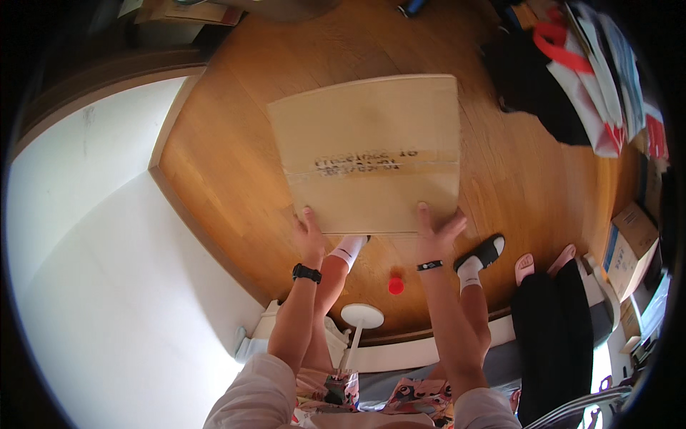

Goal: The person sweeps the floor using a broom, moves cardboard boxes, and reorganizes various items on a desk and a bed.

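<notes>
A flat-topped cardboard box (370, 123) is held out in front of me, over the wooden floor. Tape and dark printed writing run across its upper face. My left hand (310, 233) grips the near left corner, thumb on top and a black watch on the wrist. At the near right corner my right hand (437, 230) has its thumb on the top face and other fingers out at the side. A dark band circles that wrist. The box's underside is hidden.
A small red round object (395, 286) lies on the floor near a white disc-topped stand (362, 316). To the right sits another person in black trousers (552, 332). Bags (584, 96) and cardboard boxes (632, 241) line the right side; a white wall (107, 241) bounds the left.
</notes>
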### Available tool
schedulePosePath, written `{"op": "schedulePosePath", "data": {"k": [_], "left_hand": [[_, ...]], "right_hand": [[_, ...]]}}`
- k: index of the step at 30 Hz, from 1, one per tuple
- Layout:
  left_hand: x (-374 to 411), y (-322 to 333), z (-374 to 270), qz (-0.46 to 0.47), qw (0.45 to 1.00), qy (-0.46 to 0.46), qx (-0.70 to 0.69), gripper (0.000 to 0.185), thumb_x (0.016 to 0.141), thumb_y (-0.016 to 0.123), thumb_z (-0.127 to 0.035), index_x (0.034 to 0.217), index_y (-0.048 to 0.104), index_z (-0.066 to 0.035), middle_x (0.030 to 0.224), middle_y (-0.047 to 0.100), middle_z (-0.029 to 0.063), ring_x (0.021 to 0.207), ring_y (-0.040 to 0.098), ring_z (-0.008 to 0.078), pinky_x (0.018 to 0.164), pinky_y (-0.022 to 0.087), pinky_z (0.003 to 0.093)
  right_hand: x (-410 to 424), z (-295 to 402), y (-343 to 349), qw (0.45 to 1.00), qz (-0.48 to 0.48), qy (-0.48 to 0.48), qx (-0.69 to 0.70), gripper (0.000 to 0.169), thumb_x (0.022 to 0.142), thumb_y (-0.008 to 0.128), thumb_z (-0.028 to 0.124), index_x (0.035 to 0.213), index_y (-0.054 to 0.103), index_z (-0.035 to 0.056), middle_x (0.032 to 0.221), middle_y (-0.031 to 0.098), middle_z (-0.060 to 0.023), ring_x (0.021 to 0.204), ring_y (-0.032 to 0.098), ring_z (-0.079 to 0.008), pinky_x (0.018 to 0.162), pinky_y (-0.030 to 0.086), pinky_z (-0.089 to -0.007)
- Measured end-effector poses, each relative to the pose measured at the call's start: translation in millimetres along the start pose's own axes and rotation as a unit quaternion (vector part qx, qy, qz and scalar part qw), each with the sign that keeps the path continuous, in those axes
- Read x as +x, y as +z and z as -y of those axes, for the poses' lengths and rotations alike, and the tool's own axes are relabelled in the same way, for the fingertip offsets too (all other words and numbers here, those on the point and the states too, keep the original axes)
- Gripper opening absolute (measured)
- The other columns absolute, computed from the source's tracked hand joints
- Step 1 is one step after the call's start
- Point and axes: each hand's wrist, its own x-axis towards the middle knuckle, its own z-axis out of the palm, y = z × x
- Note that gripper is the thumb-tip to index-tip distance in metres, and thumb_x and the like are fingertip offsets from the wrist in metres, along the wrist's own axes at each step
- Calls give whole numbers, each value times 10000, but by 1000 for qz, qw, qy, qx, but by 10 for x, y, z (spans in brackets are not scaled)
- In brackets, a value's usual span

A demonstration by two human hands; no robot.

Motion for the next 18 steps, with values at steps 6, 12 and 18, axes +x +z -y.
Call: {"op": "schedulePosePath", "data": {"k": [6,12,18], "left_hand": [[1051,-296,-687,-105,991,64,52,478,975,485,-440,1032,548,30,901,619,104,810,573,184,702,456,337],[1993,-311,-1184,-116,985,111,70,521,949,511,-459,1014,575,54,891,656,208,814,623,326,692,471,390],[2444,-342,-1599,-94,981,117,122,554,942,483,-483,1107,585,36,900,669,223,793,643,387,666,491,439]], "right_hand": [[88,1187,1187,999,-1,-39,-16,799,726,797,335,1272,364,-55,1211,404,-238,1121,430,-408,943,398,-475],[595,2142,1981,1000,-4,-22,4,807,733,795,349,1312,363,-10,1283,353,-218,1133,449,-364,952,422,-437],[740,2451,2330,998,-42,-28,-44,810,746,782,414,1296,363,-8,1232,385,-211,1135,460,-368,940,439,-459]]}}
